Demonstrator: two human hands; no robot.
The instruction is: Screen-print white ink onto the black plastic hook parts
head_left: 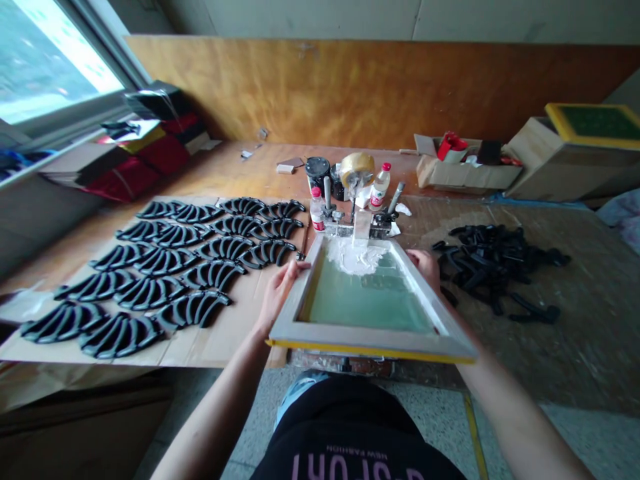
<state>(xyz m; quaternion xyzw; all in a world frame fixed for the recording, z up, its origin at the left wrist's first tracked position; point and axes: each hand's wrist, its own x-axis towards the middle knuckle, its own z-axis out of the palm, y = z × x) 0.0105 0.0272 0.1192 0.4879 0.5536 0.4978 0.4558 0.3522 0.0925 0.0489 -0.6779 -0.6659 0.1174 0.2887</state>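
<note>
A screen frame [370, 337] with a green mesh is tilted up in front of me, its far edge at a metal clamp [337, 229]. White paste [357, 259] lies on the far part of the mesh, with a pale squeegee [361, 227] standing at it. My left hand [283, 287] is closed at the frame's left side, with fingertips by its edge. On the right side, my right hand [425, 267] is closed around the frame's edge, its fingers partly hidden. What lies beneath the frame is hidden.
Rows of black curved parts [165, 267] lie on cardboard at left; a pile of black parts [493, 267] is at right. Behind the clamp stand two bottles [380, 187], dark jars [318, 172] and a tape roll [357, 168]. Boxes [465, 175] stand at the back right.
</note>
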